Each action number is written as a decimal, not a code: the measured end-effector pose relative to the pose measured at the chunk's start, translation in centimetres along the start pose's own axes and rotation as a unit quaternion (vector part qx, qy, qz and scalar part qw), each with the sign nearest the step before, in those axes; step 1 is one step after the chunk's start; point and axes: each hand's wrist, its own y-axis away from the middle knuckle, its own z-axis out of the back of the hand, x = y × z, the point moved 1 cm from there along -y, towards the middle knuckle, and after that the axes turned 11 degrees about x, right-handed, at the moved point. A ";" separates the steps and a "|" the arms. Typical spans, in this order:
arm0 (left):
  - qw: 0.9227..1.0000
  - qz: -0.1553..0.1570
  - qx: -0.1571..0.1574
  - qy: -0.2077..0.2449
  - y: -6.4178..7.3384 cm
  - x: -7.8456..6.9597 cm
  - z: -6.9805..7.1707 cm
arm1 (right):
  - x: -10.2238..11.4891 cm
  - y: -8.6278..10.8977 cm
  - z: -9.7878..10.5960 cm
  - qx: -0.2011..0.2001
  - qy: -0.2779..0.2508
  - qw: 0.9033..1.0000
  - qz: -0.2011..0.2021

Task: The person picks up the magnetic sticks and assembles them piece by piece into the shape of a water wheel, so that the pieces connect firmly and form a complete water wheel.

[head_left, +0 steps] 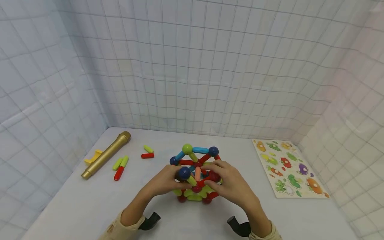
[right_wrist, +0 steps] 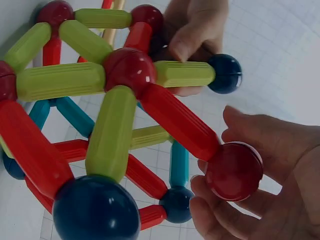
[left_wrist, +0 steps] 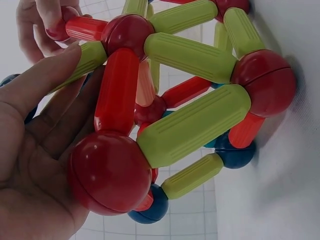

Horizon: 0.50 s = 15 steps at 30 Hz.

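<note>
A building-toy frame of coloured magnetic rods and balls (head_left: 195, 198) stands on the white table between both hands. My left hand (head_left: 163, 180) pinches a light green rod (right_wrist: 185, 73) on its near side, thumb along the top. A dark blue ball (right_wrist: 226, 73) caps that rod's free end. On the other side, my right hand (head_left: 232, 181) has its fingers curved round a dark red ball (right_wrist: 234, 171). This ball sits at the end of a red rod (right_wrist: 182, 122), which joins the same red hub ball (right_wrist: 130, 69) as the green rod.
To the left lie a gold microphone (head_left: 108, 155), a yellow piece (head_left: 96, 155) and several loose rods, among them a red one (head_left: 118, 173). A wooden vegetable puzzle board (head_left: 291, 170) lies on the right. Grid-patterned sheets (head_left: 192, 66) enclose the table's back and sides.
</note>
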 end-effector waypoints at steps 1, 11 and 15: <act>1.000 -0.002 0.002 -0.001 0.0 0.0 0.0 | -0.1 0.0 -0.1 -0.003 -0.004 1.000 0.000; 1.000 0.012 0.005 0.000 0.9 -0.2 1.0 | -0.3 -0.4 -0.6 0.008 -0.025 1.000 0.003; 0.998 0.054 -0.035 -0.017 2.6 0.3 3.1 | 0.0 -0.4 -0.5 0.018 -0.024 0.999 -0.011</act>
